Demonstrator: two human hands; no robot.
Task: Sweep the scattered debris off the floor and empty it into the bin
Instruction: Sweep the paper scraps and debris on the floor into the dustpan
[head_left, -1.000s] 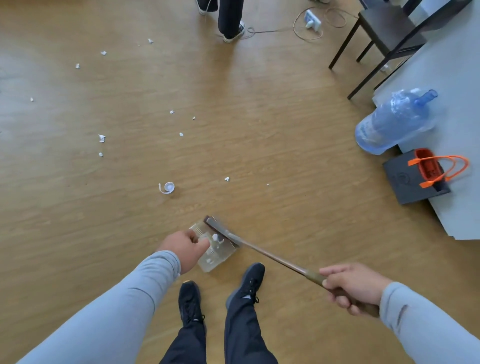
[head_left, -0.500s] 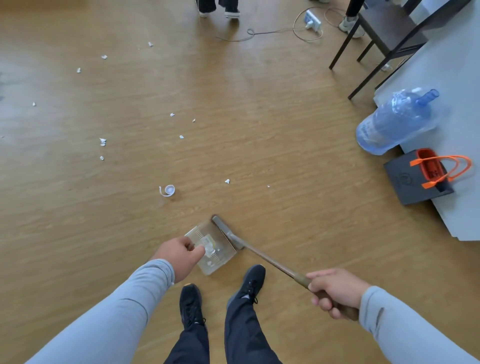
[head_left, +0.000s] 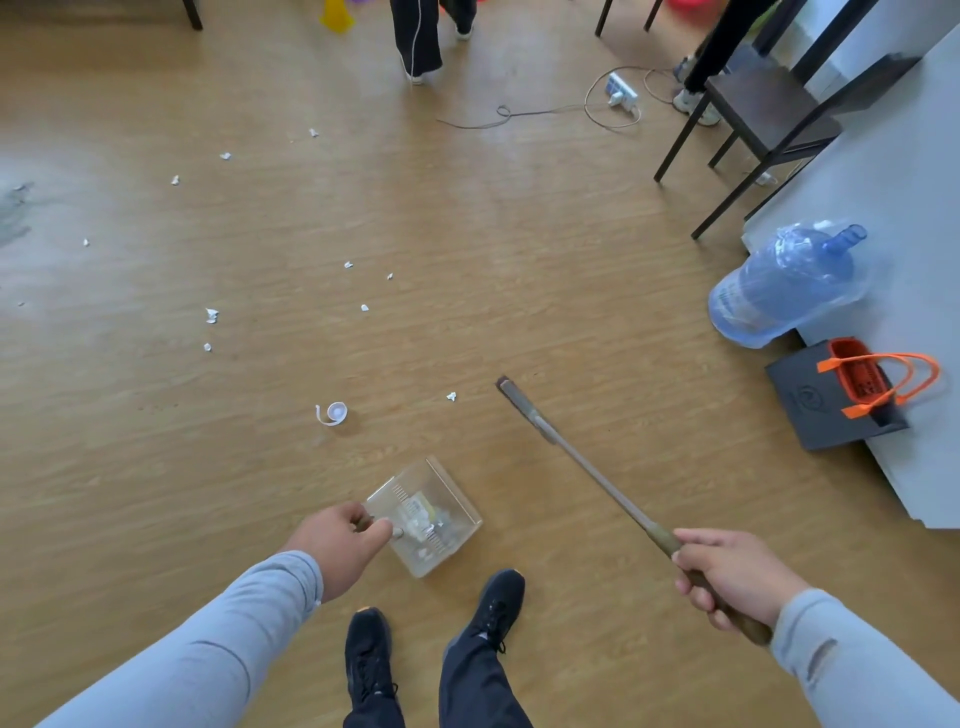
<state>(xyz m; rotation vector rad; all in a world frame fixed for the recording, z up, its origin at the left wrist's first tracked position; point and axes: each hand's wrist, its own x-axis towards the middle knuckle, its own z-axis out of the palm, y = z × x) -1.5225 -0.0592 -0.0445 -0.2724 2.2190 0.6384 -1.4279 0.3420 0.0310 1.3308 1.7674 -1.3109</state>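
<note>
My left hand (head_left: 340, 540) grips the dustpan (head_left: 423, 514) handle; my right hand (head_left: 735, 577) grips the broom (head_left: 587, 467). The broom head has just swung out of the dustpan to its far right, so that load is in. The dustpan holds white scraps. More scraps (head_left: 451, 396) and a cap (head_left: 332, 413) lie beyond it.

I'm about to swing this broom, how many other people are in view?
2: one person top centre, another top right by the chair. Only legs show; others may be hidden.
</note>
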